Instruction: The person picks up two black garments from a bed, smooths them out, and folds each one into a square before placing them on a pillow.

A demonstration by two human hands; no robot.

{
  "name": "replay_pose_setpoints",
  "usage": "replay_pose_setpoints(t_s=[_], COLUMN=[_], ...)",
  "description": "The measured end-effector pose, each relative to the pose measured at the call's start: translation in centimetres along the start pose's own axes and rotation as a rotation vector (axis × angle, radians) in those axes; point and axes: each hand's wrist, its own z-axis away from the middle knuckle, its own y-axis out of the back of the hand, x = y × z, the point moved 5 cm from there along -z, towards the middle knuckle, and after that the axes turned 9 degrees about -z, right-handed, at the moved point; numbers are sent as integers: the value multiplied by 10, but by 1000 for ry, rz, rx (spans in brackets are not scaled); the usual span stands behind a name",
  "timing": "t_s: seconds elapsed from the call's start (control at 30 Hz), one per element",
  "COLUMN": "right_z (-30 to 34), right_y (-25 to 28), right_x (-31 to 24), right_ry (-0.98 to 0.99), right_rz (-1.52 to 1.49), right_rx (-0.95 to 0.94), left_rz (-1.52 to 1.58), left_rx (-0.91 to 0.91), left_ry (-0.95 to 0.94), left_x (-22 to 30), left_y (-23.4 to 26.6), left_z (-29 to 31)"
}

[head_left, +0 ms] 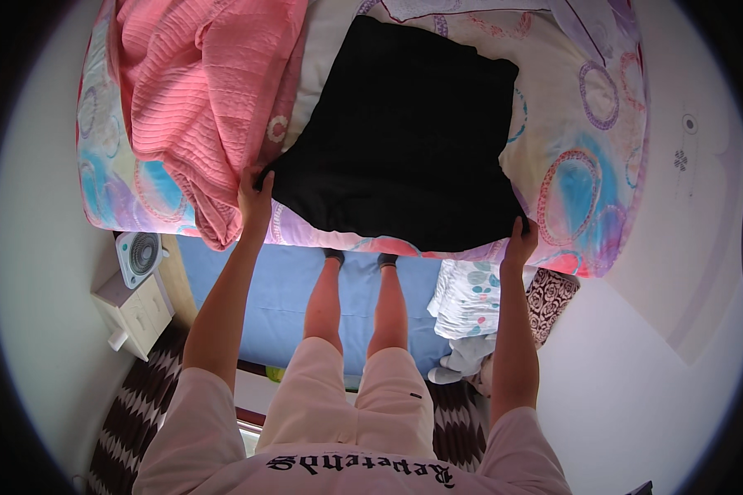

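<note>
Black cloth [404, 140] over patterned bedding [611, 157].
Left hand [255, 202], right hand [519, 242]: fingers [267, 181] gripping its near corners; pink quilt [198, 91] just beside left.

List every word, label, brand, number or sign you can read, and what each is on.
Pale shirt: one line of black ornate lettering, upside down in this view; wording not copied here.
Pale shorts: small dark mark, too small to read.
Right-hand wall: dark marks, too small to tell whether they are writing.
Black cloth, held by the left hand and right hand: no lettering visible.
</note>
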Motion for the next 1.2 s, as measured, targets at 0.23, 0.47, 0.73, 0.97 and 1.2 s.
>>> replay_pose_setpoints(t_s=[0.23,0.47,0.73,0.97,1.2], right_z=[-15,35,119,205,243], right_y=[21,-3,-18,-134,-241], right_x=[37,29,28,-64,-51], right_ry=[-211,-293,-297,-8,-289], right_rz=[-45,-97,92,103,-255], right_rx=[7,146,197,-444,-586], left_rz=[11,-15,331,146,-49], left_rx=[-222,-388,-292,-404,-489], left_ry=[227,-57,-105,-110,-216], left_x=[-39,-21,28,28,22], left_y=[-19,-7,32,37,31], left_z=[-1,18,12,-2,-4])
